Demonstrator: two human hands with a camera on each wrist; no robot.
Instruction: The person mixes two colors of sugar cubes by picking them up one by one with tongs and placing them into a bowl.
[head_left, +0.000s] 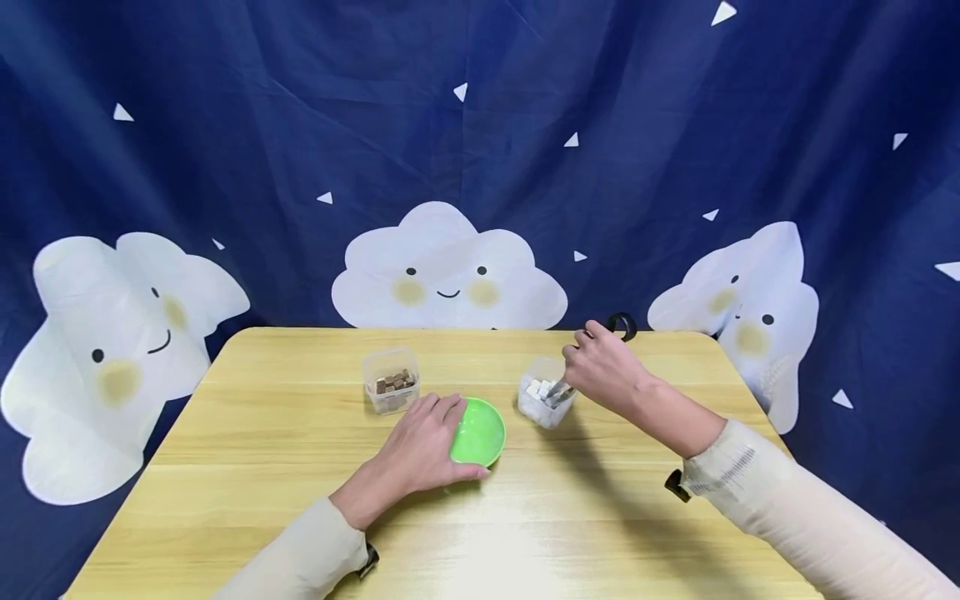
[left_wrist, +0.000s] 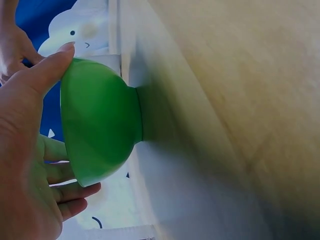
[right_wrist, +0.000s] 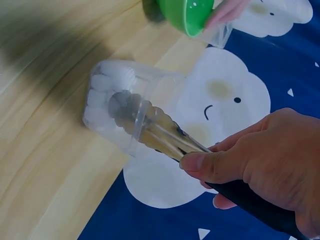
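Note:
My left hand [head_left: 426, 446] holds a green bowl [head_left: 482, 433] by its sides, thumb on one side and fingers on the other. The bowl stands upright on its foot, as the left wrist view shows. Metal tongs [right_wrist: 165, 131] with scalloped ends and a black handle are gripped in my right hand [head_left: 611, 373]. Their tips reach down into a clear plastic container [head_left: 531, 410] of white cubes [right_wrist: 102, 100]. Whether a cube sits between the tips I cannot tell.
Left of the bowl, beyond my left hand, stands another clear container [head_left: 388, 360] with brown cubes [head_left: 396, 382]. All of it is on a wooden table [head_left: 285, 467]. A dark blue curtain [head_left: 390, 125] with cloud faces hangs behind the far edge.

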